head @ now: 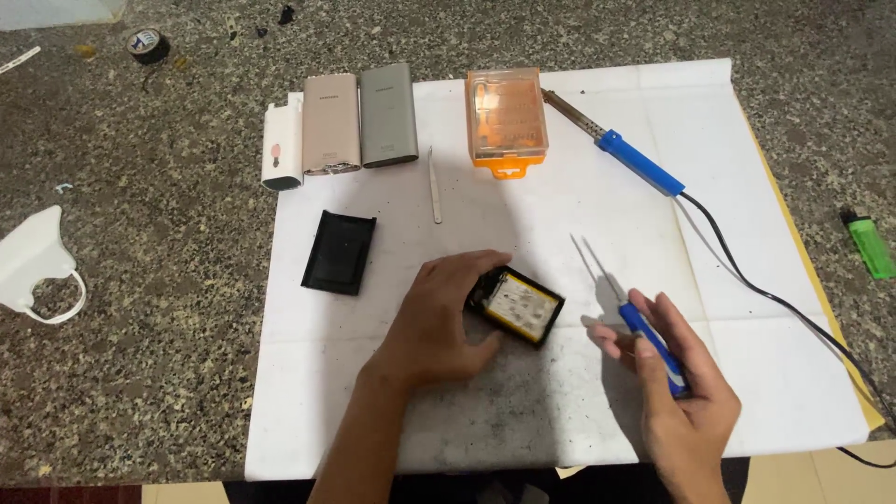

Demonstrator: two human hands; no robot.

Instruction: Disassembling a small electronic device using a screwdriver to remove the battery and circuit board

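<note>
Speckled granite counter [140, 308] carries a white paper sheet [579, 187], and near its middle lies the opened black device [516, 303], its yellow-edged cell showing. Our left hand [439, 322] rests on its left edge, fingers curled over it. Our right hand [677, 392] has its fingers closed on a blue-handled screwdriver [635, 322], tip raised just beside the device. We judge a slipped tip could pierce the cell. A black cover [339, 252], tweezers [434, 185], soldering iron [621, 149] and orange bit case [506, 119] lie beyond.
</note>
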